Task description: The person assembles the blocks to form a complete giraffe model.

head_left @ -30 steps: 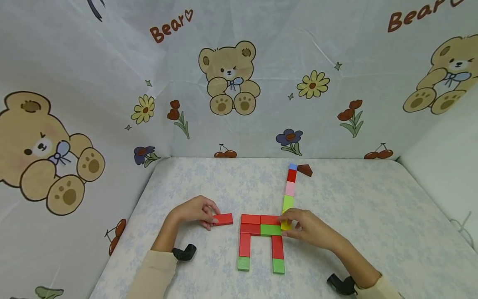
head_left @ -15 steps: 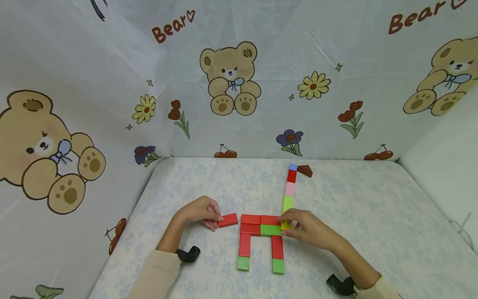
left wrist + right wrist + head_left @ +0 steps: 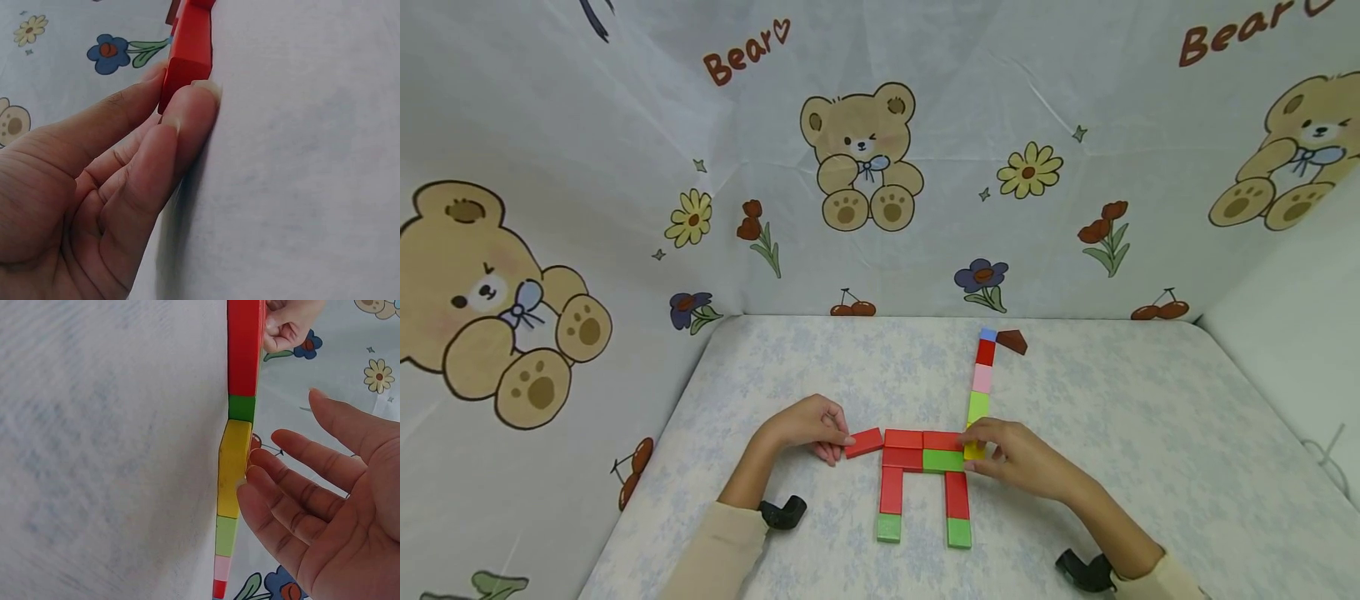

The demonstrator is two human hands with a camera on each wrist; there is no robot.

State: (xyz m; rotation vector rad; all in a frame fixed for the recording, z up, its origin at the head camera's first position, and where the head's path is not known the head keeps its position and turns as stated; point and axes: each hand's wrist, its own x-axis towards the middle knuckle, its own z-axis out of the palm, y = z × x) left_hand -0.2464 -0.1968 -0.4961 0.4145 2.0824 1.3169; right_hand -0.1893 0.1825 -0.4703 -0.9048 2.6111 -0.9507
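Observation:
My left hand (image 3: 808, 425) pinches a red block (image 3: 864, 442) by its left end, thumb on one side and fingers on the other, as the left wrist view shows too. The block's right end meets or nearly meets the left end of the upper row of red blocks (image 3: 903, 439) and slants slightly. My right hand (image 3: 1018, 454) rests beside the yellow block (image 3: 234, 469), fingers loosely spread, fingertips touching or close to it. Laid flat, the blocks make a four-legged figure with a tall neck: red and green body, green-tipped legs, yellow-green, pink and red blocks rising.
A blue block (image 3: 988, 334) tops the neck, with a brown angular block (image 3: 1012, 342) at its right. Everything lies on a pale patterned tabletop (image 3: 1075, 392). A bear-print cloth (image 3: 940, 250) stands behind. Dark wrist-worn devices (image 3: 784, 512) sit at both wrists.
My left hand has slid the red block rightward to the left end of the figure's body, tilting its right end slightly away from me. The right hand has stayed in place.

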